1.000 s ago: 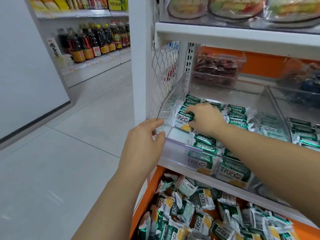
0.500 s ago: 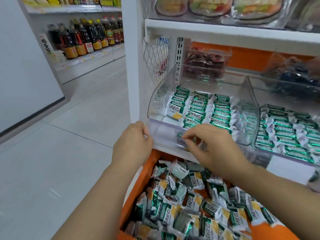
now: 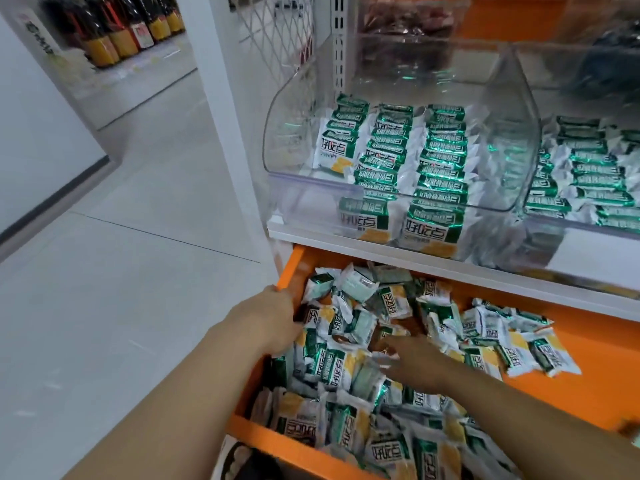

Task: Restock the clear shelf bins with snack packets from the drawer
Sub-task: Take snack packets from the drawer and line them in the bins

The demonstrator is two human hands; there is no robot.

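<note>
The orange drawer [image 3: 588, 362] is pulled out below the shelf and holds a loose heap of green, white and yellow snack packets [image 3: 332, 365]. My left hand [image 3: 266, 320] lies over the drawer's left wall, its fingertips hidden among the packets. Further right, my right hand [image 3: 412, 358] reaches into the heap with fingers stretched out over the packets, blurred, holding nothing that I can see. Above, the clear shelf bin [image 3: 277, 140] holds three neat rows of the same packets [image 3: 440, 157]. A second clear bin [image 3: 588, 220] to its right is also filled.
The white shelf edge [image 3: 450, 271] juts out over the back of the drawer. A white upright post [image 3: 228, 109] stands at the left of the shelving. Pale tiled floor [image 3: 121, 271] lies to the left, with dark bottles [image 3: 114, 32] on a far shelf.
Both hands dropped from the clear bin's front edge into the drawer. The view tilted down and closer to the packets.
</note>
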